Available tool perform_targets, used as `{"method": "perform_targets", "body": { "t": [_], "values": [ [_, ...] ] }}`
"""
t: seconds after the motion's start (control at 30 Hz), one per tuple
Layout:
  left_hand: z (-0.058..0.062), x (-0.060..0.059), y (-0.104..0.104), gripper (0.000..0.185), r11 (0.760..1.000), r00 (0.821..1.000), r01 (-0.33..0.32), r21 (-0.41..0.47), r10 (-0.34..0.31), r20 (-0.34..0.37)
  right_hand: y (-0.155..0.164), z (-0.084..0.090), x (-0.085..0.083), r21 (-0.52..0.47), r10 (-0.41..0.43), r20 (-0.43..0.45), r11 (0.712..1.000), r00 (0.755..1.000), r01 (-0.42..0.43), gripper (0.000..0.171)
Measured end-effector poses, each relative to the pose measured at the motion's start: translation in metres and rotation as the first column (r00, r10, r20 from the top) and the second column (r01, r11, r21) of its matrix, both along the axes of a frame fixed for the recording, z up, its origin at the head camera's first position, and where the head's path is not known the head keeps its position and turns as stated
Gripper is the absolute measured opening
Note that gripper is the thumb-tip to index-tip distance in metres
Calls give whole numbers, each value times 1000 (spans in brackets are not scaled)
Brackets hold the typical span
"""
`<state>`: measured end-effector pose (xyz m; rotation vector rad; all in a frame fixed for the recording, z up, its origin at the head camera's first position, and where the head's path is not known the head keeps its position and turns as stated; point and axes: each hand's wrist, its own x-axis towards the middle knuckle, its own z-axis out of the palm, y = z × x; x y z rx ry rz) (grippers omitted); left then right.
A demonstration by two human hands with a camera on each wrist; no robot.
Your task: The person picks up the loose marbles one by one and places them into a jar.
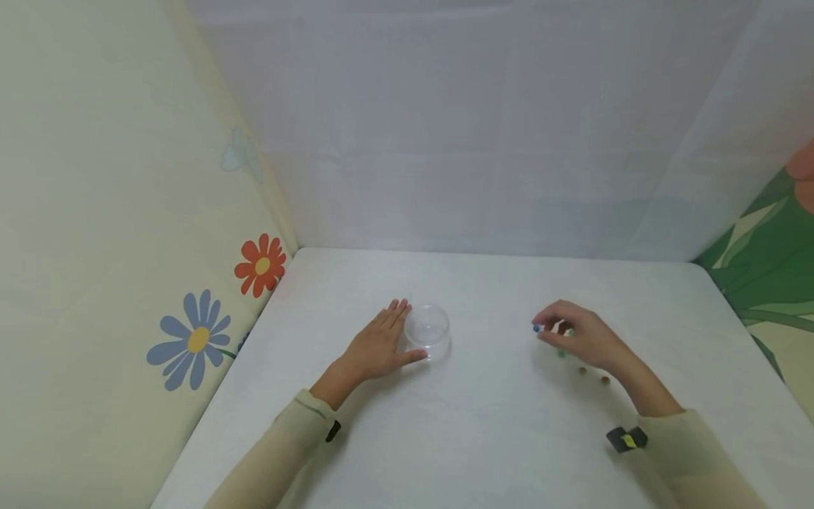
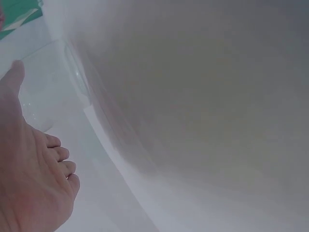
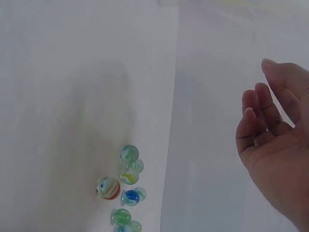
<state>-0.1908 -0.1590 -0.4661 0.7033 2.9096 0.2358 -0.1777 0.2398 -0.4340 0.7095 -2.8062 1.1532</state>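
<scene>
My left hand (image 1: 379, 345) lies at the left side of a clear, round glass bowl (image 1: 440, 346). Its fingers are straight along the far side and the thumb reaches across the near side. In the left wrist view, part of the see-through bowl wall (image 2: 79, 75) shows beyond the thumb. Over the table at the right, my right hand (image 1: 581, 336) pinches a small blue marble (image 1: 536, 328) between thumb and fingertips. That marble is not visible in the right wrist view. Several glass marbles (image 3: 129, 153), green, blue and red-white, lie on the table below this hand.
A white cloth covers the table (image 1: 483, 438). Behind it hangs a white sheet (image 1: 470, 141). Flower-patterned cloth (image 1: 197, 339) stands at the left, and a green leafy print (image 1: 776, 261) is at the right. Two brownish marbles (image 1: 605, 380) lie near the right wrist.
</scene>
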Motion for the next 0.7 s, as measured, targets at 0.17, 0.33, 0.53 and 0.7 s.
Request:
{"method": "perform_targets", "body": {
  "t": [0.17, 0.33, 0.53, 0.7],
  "values": [
    [-1, 0, 0, 105, 1000, 1000, 4, -8, -4, -3, -10, 1, -1, -56, 57, -48, 997, 997, -60, 22],
    [0, 0, 0, 105, 1000, 1000, 10, -9, -10, -13, -19, 2, -1, -89, 95, -69, 991, 993, -101, 23],
    [1, 0, 0, 104, 1000, 1000, 16, -21, -17, -13, -29, 0, -3, -128, 136, -70, 981, 988, -144, 21],
    [2, 0, 0, 104, 1000, 1000, 20, -19, -20, -10, -36, -2, -5, -152, 161, -81, 973, 984, -172, 20]
  ]
}}
